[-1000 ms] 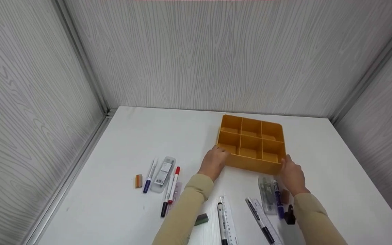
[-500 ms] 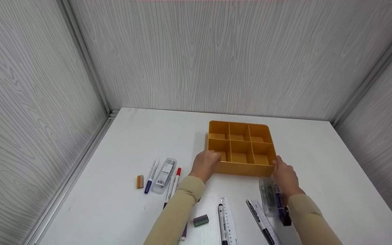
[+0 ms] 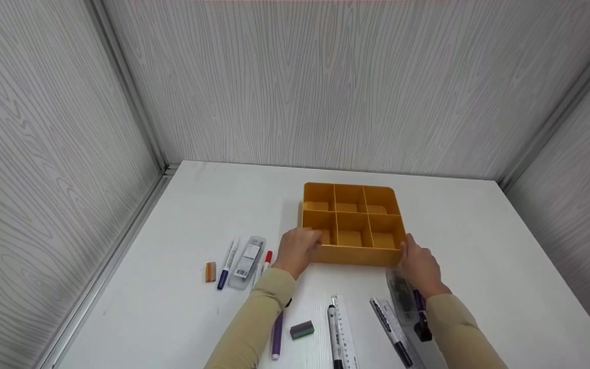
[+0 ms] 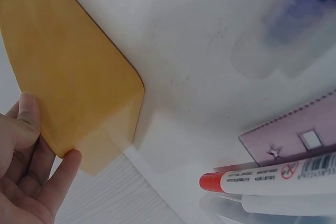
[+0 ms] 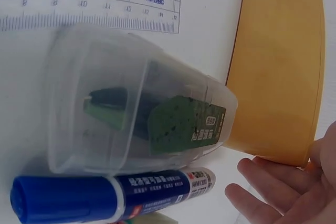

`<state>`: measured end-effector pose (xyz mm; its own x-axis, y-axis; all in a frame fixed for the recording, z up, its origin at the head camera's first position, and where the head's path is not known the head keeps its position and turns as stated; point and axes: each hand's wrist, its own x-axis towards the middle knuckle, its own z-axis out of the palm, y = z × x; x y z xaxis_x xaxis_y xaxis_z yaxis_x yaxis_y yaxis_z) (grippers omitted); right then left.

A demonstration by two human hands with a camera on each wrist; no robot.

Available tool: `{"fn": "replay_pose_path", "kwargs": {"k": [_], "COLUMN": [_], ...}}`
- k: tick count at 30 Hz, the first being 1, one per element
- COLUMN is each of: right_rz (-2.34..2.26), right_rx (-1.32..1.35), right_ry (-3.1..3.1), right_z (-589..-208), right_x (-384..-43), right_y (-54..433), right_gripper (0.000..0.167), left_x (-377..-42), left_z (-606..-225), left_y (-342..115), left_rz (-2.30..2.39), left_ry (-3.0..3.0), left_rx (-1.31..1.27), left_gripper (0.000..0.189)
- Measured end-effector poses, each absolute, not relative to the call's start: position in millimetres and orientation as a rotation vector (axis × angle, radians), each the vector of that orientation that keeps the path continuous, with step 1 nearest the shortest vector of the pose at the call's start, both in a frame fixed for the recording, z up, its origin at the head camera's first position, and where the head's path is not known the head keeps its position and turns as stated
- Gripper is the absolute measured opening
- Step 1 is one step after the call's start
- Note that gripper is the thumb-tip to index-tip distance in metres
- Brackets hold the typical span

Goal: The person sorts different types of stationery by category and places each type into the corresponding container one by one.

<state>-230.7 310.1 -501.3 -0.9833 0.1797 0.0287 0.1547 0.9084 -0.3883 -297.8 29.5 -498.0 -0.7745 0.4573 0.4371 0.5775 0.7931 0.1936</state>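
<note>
A mustard-yellow six-compartment organizer box point(image 3: 359, 255) sits toward the back of the white table, its compartments bare. My left hand point(image 3: 296, 250) grips its front left corner, thumb and fingers on the rim, as the left wrist view shows against the yellow wall point(image 4: 79, 66). At the front right corner, my right hand point(image 3: 420, 266) holds the rim too; some of its fingers point(image 5: 268, 182) reach beneath the edge in the right wrist view. Close to that hand lie a clear plastic case with green contents point(image 5: 184, 124) and a blue marker point(image 5: 68, 198).
Left of the box lie a striped eraser point(image 3: 210, 272), a blue-capped marker point(image 3: 227, 264), a clear case point(image 3: 247, 262) and a red-capped marker point(image 4: 262, 179). In front are a purple marker point(image 3: 277, 335), a grey-green eraser point(image 3: 302, 330), a ruler point(image 3: 344, 333) and black-capped markers point(image 3: 391, 333).
The box has shifted left and turned until its front edge runs nearly parallel to the table's back edge. Both hands have moved left with it, keeping hold of its corners.
</note>
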Motion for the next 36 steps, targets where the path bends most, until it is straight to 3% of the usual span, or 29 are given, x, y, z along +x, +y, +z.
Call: {"fn": "replay_pose_path", "kwargs": {"k": [15,21,36], "right_rz": [0.604,0.550,0.548], "right_rx": [-0.214,-0.156,-0.162], "right_ry": [-3.024,-2.956,-3.040], "right_z": [-499.0,-500.6,-495.2], "right_x": [-239.6,-237.3,-224.4], "right_y": [288.3,281.4,270.0], "right_gripper": [0.052,0.045,0.049], "left_x": [-299.1,-296.3,-279.3], "left_z": [-498.1,-501.1,-492.5], "left_y": [3.2,-5.1,-19.4], "left_rz": [-0.471,-0.460,-0.500], "left_ry": [-2.576,-2.488,-2.649], "left_rx": [-0.752,-0.751,-0.731], "left_gripper": [0.007,0.011,0.010]}}
